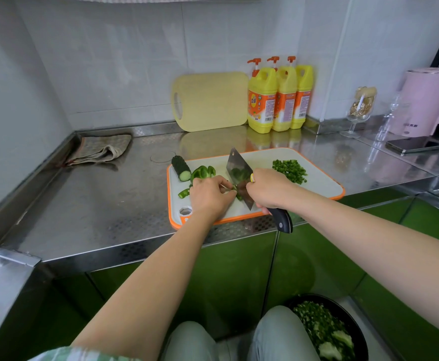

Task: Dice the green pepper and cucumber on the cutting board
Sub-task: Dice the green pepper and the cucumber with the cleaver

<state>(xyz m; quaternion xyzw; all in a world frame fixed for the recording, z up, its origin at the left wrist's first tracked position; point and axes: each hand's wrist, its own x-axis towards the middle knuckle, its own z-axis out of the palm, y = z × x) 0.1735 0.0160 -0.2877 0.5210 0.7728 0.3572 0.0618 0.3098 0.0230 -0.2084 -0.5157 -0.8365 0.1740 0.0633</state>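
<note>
Right grip [267, 190] wrapped tight round the black handle of the cleaver [239, 170]. Blade tilted, edge down on the cutting board [317, 185], roughly mid-board. Left grip [209, 196] has its fingers curled, pinning pepper strips [235, 191] to the board right beside the blade. One loose strip [184, 192] lies just left of that grip.

Behind the left grip: green pepper chunk [202, 171], not yet diced. Cucumber stub [181, 168] sits at the board's far-left corner, cut face toward the camera, close beside the pepper chunk. Diced pile [290, 170] is on the far-right part of the board, apart from the blade.

Board sits on the steel table [109, 204], near its front edge.

Further out:
- folded cloth [101, 151] at far left
- yellow board [210, 101] leaning on the wall
- three detergent bottles [278, 100] beside it
- stemmed glass [360, 110], pink kettle [431, 102] and phone [416, 145] to the right

Black bowl [356, 324] of chopped greens is on the floor by the right knee.
</note>
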